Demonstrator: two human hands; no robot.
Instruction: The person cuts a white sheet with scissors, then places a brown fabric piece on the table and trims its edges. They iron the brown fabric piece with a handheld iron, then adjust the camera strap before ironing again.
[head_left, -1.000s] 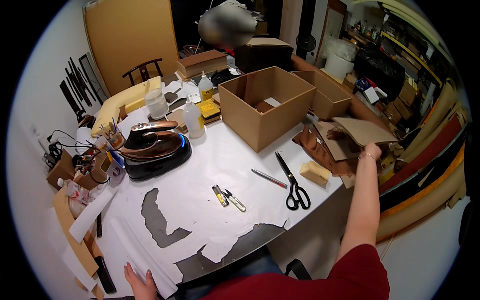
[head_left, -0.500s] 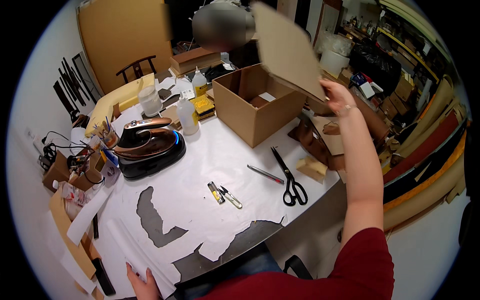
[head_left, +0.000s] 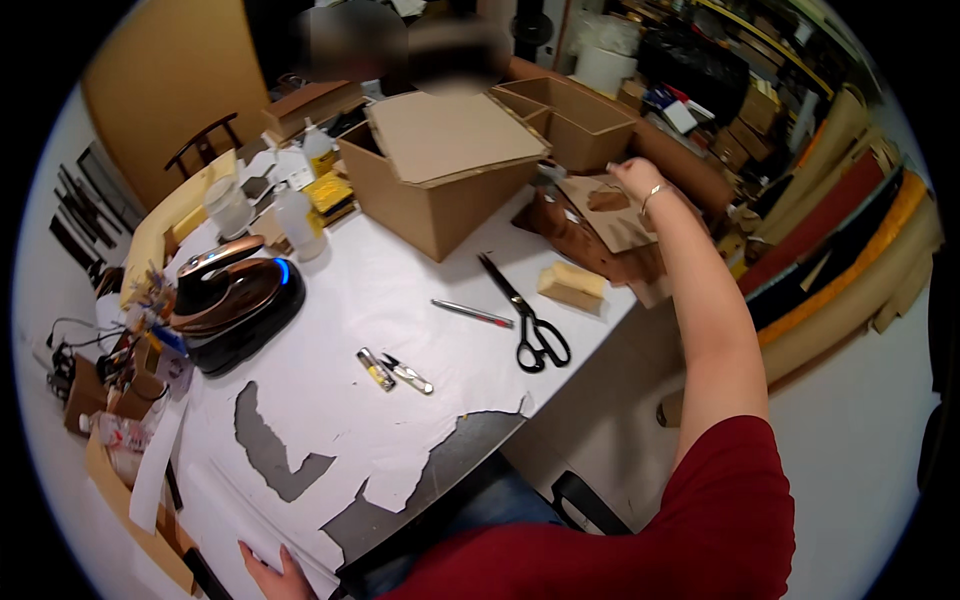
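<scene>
My left hand [head_left: 272,574] rests at the near edge of the table with thumb and fingers apart, against a rolled fold of white paper [head_left: 245,520]. At the far right, my right hand [head_left: 640,182] is over brown leather pieces [head_left: 565,235] and a flat cardboard sheet [head_left: 608,225]. Its fingers are drawn together; what they hold, if anything, is too small to make out. Left of that hand, a cardboard panel [head_left: 450,135] lies tilted across the top of an open cardboard box [head_left: 430,215]. A second, divided cardboard box [head_left: 580,125] stands behind.
Black-handled scissors [head_left: 525,320], a pen [head_left: 472,313], a yellowish block [head_left: 572,288], a lighter [head_left: 376,369] and thread snips [head_left: 408,374] lie on the white paper. An iron [head_left: 235,305] with a blue light and squeeze bottles [head_left: 299,222] stand left. Material rolls [head_left: 850,240] lean at right.
The cardboard panel has gone from my right hand onto the open box. That hand has moved to the leather and cardboard at the right. The view has shifted; my left hand stays by the paper.
</scene>
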